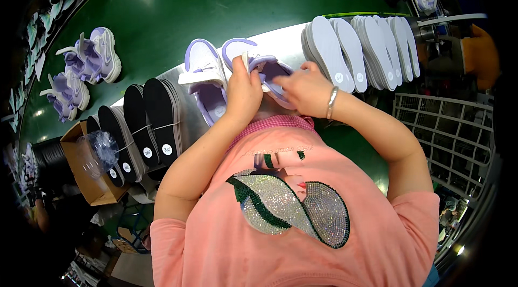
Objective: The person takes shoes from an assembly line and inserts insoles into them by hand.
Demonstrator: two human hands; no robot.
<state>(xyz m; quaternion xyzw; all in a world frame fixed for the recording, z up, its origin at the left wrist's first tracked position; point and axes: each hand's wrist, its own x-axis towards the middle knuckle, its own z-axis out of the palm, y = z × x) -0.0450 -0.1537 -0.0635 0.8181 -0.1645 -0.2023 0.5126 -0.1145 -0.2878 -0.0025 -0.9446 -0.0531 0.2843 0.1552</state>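
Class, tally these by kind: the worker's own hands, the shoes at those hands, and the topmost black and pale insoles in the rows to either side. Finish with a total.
Hands (left hand, right hand): 2
Shoes: 2
Topmost black insoles: 4
Topmost pale insoles: 6
Total: 14

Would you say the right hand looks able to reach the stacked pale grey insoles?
Probably yes: the right hand is close to the stacked pale grey insoles, with nothing visibly between them.
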